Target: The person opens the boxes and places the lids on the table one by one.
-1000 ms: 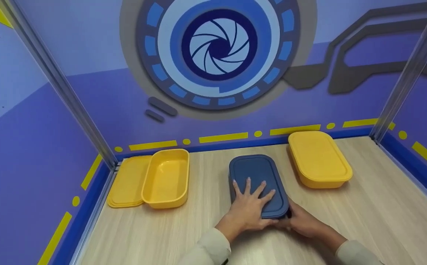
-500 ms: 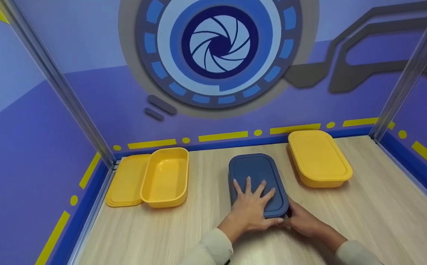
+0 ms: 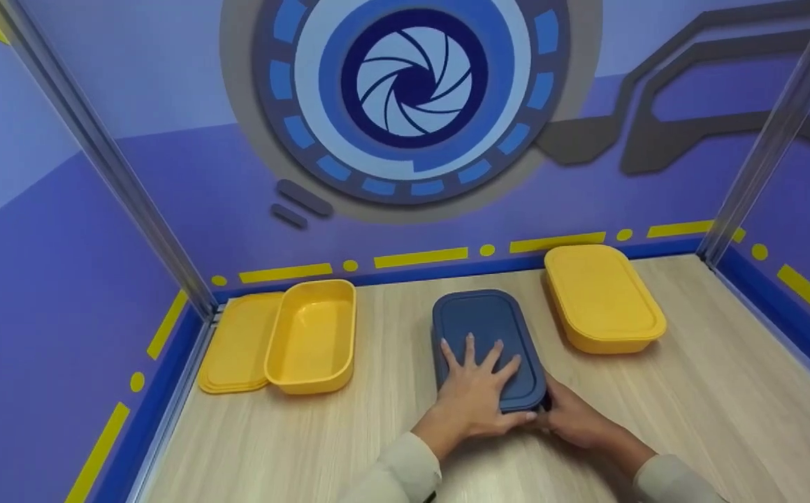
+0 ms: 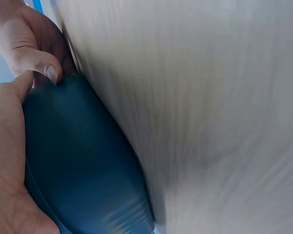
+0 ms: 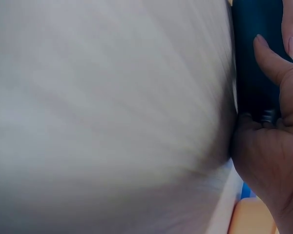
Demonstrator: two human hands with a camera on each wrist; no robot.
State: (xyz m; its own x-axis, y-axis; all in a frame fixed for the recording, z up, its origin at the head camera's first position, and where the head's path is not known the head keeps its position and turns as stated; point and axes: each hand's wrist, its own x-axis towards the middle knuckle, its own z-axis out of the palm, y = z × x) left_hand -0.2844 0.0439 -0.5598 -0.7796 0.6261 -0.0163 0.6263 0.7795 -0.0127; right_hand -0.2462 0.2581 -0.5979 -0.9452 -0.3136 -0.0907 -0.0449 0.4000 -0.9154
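One dark blue box [image 3: 485,318] sits right of centre in the head view's lower half, the left hand [image 3: 471,402] lying on its top with fingers spread. The right hand [image 3: 576,419] appears clamped round the box's lower right corner, though its fingers are mostly hidden there; the right wrist view cuts the box off. Since the earlier head frames, both hands have barely shifted.
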